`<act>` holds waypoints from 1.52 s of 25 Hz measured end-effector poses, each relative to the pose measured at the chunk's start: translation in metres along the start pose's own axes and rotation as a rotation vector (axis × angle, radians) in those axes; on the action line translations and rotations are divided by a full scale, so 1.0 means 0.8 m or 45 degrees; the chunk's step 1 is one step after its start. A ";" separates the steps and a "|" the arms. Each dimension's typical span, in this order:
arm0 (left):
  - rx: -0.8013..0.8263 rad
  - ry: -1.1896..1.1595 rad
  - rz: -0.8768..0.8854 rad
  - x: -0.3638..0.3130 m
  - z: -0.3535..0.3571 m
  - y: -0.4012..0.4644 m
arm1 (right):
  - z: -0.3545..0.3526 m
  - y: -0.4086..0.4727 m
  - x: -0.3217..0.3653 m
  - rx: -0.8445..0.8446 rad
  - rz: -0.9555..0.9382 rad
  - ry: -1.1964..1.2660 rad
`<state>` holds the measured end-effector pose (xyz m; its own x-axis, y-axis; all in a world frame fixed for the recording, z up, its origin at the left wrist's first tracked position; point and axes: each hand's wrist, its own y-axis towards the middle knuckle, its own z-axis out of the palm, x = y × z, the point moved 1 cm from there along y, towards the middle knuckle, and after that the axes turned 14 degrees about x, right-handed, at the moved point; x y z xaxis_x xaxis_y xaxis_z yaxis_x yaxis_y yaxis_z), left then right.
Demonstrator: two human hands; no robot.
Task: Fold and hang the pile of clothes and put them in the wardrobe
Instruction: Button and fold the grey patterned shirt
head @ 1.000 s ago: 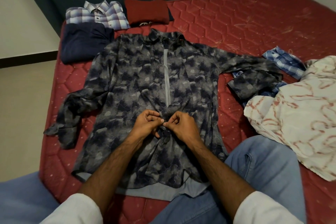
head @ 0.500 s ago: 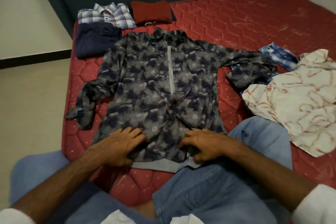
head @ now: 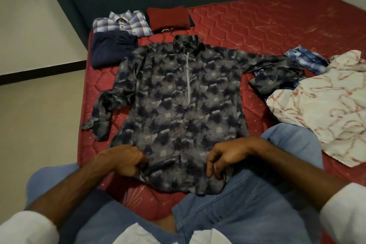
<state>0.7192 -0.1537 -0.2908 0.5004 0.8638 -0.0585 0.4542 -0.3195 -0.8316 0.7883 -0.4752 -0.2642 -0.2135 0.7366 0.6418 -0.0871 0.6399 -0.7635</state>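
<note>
Both hands sit at the hem of the grey patterned shirt [head: 178, 109], apart from each other. The left hand [head: 126, 161] has its fingers curled round the left bottom corner of that shirt, gripping the cloth. The right hand [head: 223, 157] hangs over the right side of the hem with fingers bent downward, their tips on the fabric; whether they pinch it I cannot tell. The shirt lies face up and flat on the red mattress [head: 267, 25], collar away from the person, sleeves spread to either side. Beyond the collar lie three folded garments: a checked shirt [head: 122, 24], a navy top [head: 112, 49] and a maroon top [head: 168, 19]. To the shirt's right lies the unfolded pile [head: 324, 101].

The step looks like straightening the hem before folding; next the sleeves probably need bringing inward. A second ago both hands met at the placket, pinching near a button; half a second ago they lay flat on the hem.
</note>
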 end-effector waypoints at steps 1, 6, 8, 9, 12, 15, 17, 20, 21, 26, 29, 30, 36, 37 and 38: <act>0.024 -0.056 0.003 -0.001 -0.003 0.001 | 0.000 0.006 0.001 -0.046 -0.027 0.020; -0.162 -0.409 0.162 -0.010 -0.027 0.021 | -0.002 0.040 0.020 -0.187 0.045 -0.255; -0.487 -0.488 0.187 0.003 -0.051 0.045 | -0.025 0.043 0.026 -0.115 0.061 -0.210; -0.645 -0.573 0.194 0.012 -0.065 0.061 | -0.045 0.045 0.027 -0.219 0.032 -0.160; -0.972 -0.812 0.151 0.031 -0.117 0.108 | -0.121 0.055 0.023 -0.944 -0.003 -0.081; -1.031 -1.020 0.053 0.032 -0.150 0.154 | -0.165 0.077 0.017 -1.350 -0.002 0.094; -1.034 -1.088 -0.031 0.031 -0.155 0.177 | -0.172 0.098 0.008 -1.331 0.153 0.091; -1.084 -1.163 -0.056 0.029 -0.151 0.186 | -0.163 0.117 -0.002 -1.365 0.395 -0.160; -1.098 -1.195 -0.053 0.030 -0.151 0.188 | -0.164 0.120 -0.003 -1.381 0.417 -0.196; -1.011 -1.407 -0.057 0.027 -0.154 0.189 | -0.167 0.110 -0.012 -1.383 0.282 0.101; -0.967 -1.523 -0.052 0.030 -0.158 0.184 | -0.175 0.100 -0.022 -1.294 0.064 0.564; -0.955 -1.592 -0.042 0.031 -0.159 0.182 | -0.177 0.099 -0.022 -1.257 -0.020 0.689; -0.929 -2.013 0.067 0.018 -0.152 0.173 | -0.168 0.117 -0.021 -1.315 -0.134 0.784; -0.939 -2.034 0.082 0.017 -0.152 0.173 | -0.167 0.119 -0.021 -1.325 -0.133 0.794; -0.944 -2.059 0.097 0.018 -0.150 0.174 | -0.167 0.121 -0.021 -1.328 -0.132 0.801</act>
<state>0.8781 -0.2329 -0.3410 -0.4117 0.1792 -0.8935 0.9005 -0.0706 -0.4291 0.9132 -0.3960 -0.3393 0.2808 0.4640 0.8401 0.8082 0.3578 -0.4678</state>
